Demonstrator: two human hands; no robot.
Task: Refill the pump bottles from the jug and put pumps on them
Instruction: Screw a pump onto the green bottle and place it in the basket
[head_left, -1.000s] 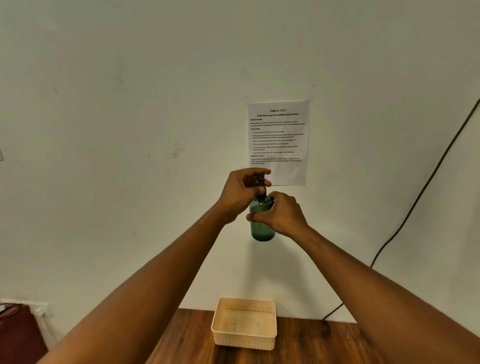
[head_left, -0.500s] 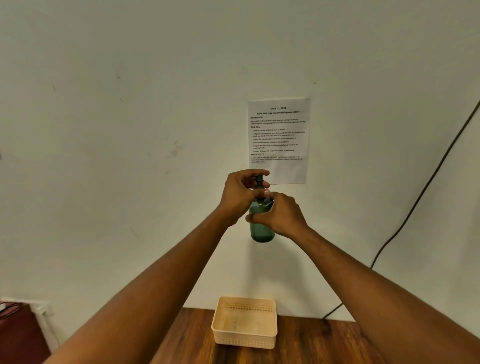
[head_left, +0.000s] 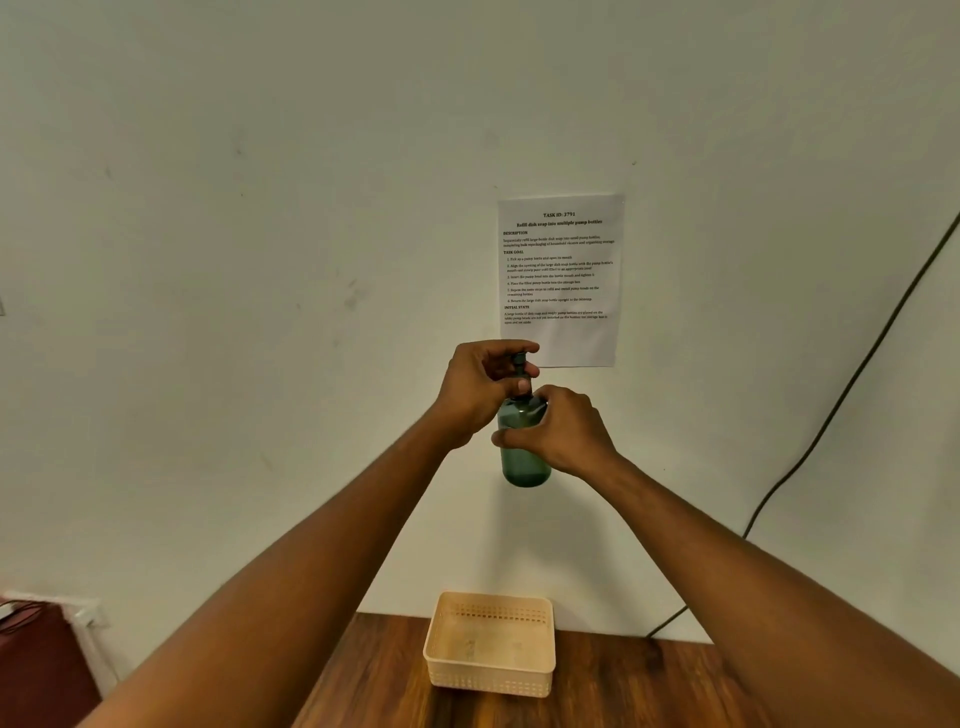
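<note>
One dark green translucent plastic bottle (head_left: 524, 462) is held upright in the air before the white wall, above the table. The right hand (head_left: 563, 431) is wrapped around its body; the left hand (head_left: 480, 387) pinches the black pump (head_left: 519, 362) on its neck. One beige perforated plastic basket (head_left: 491, 675) stands on the brown wooden table (head_left: 623, 691), at its far edge. One printed paper sheet (head_left: 561, 280) on the wall reads "TASK ID: 3791".

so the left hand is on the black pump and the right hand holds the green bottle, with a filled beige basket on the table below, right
Not quite: the beige plastic basket is empty in the head view. The rest stands: left hand on the black pump, right hand holding the green bottle.
</note>
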